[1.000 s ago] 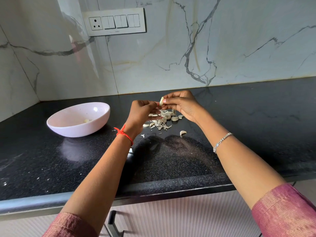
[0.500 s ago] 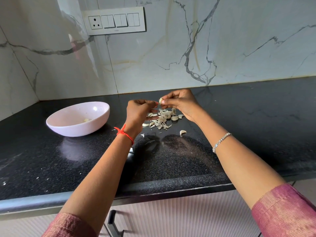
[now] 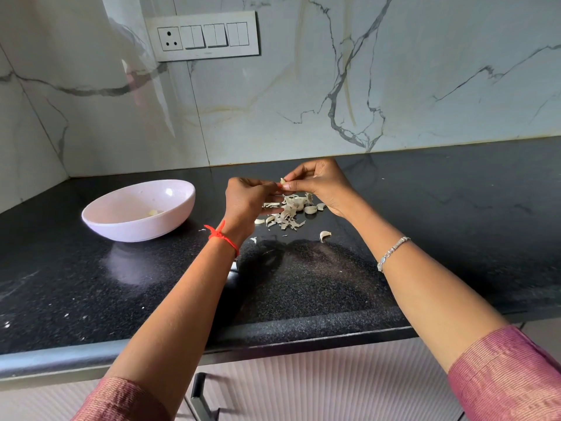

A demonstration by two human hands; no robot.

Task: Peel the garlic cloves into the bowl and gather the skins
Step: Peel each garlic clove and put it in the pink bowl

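Observation:
A small pale garlic clove (image 3: 283, 182) is pinched between the fingertips of my right hand (image 3: 321, 185), held above the black counter. My left hand (image 3: 247, 202) meets it from the left, its fingertips touching the same clove. Directly below both hands lies a loose pile of garlic skins and cloves (image 3: 290, 212). One separate clove (image 3: 324, 236) lies nearer to me, to the right of the pile. A pale pink bowl (image 3: 100, 221) stands to the left, with a peeled clove (image 3: 152, 212) inside.
The black granite counter (image 3: 440, 226) runs to a rounded front edge near me. A marble wall with a switch panel (image 3: 203, 36) stands behind. Small skin scraps (image 3: 253, 239) lie beside my left wrist. A drawer handle (image 3: 197, 399) shows below the counter.
Both hands have stayed over the pile, working the same clove. The clove sits slightly lower in my fingertips than a second ago.

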